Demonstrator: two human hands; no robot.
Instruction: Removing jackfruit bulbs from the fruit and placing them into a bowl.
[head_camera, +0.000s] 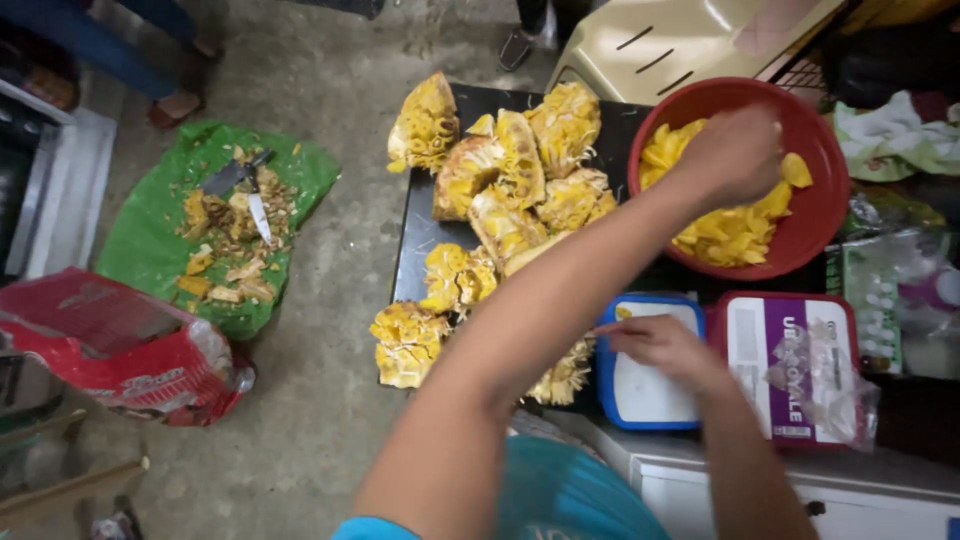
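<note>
Lying at far left: a green sheet (150, 240) on the concrete floor, strewn with fruit scraps, with a knife (258, 210) on top; a red bag (120, 350) sits just below it.
Middle: a dark tray (420, 240) heaped with torn jackfruit pieces (510, 180), yellow and fibrous, some spilling over its lower edge.
Left hand (735, 155): reached across the tray, over the red bowl (820, 215), knuckles up and fingers curled down into the yellow fruit bulbs (730, 235). The palm is hidden, so I cannot tell whether it grips a bulb or merely rests on them.
Right hand (660, 345): at the upper edge of the blue-rimmed tub (640, 395), fingertips drawn together on the white lid. I cannot tell whether anything is pinched between them.
Far right: a red-rimmed tub (785, 365) with a purple label, just beside the blue one.
Step in hand: by my judgement, work on the loose bulbs in the bowl, with the torn pieces waiting on the tray.
Next move calls for: a crossed left arm kept clear of the heaped tray, and a light hold, since the bulbs look soft and slippery.
</note>
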